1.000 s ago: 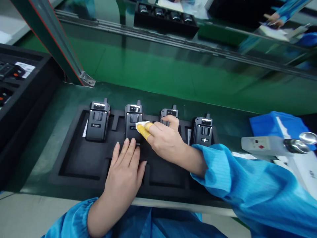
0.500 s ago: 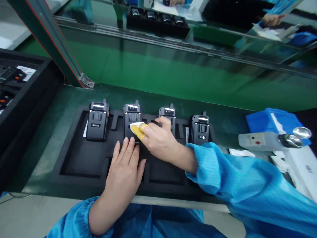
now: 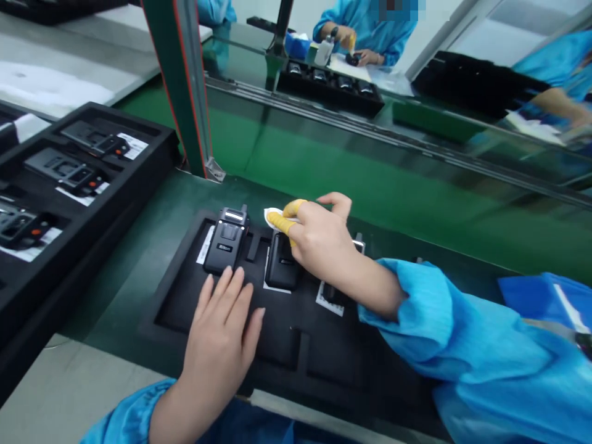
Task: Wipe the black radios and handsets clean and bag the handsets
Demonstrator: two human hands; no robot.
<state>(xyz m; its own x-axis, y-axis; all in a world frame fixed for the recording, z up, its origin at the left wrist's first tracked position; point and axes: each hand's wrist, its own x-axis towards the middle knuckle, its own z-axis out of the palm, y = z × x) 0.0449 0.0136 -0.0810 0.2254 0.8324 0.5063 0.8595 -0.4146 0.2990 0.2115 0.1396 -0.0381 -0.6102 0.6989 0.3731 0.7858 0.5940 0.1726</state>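
My right hand (image 3: 321, 237), with yellow covers on its thumb and forefinger, pinches a small white wipe (image 3: 272, 216). It is over the top end of a black two-way radio (image 3: 280, 271), covering part of it. To the left, another two-way radio (image 3: 225, 248) lies back up, marked "Riton". My left hand (image 3: 222, 339) rests with fingers stretched out, its fingertips at that radio's lower edge. A third radio (image 3: 331, 292) is mostly hidden by my right wrist. These radios lie in a black foam tray (image 3: 176, 330), with white labels beside or under them.
On the left stands another black foam tray (image 3: 152, 191) holding several radios. A green post (image 3: 178, 86) rises from the bench beside it. Behind the green partition (image 3: 314, 151), a co-worker's hands (image 3: 356, 52) are busy near more radios. A blue container (image 3: 531, 296) sits at right.
The view has swung left. My left hand has shifted from the second radio to the leftmost one's lower edge. My right hand has moved the wipe up to the second radio's top end.
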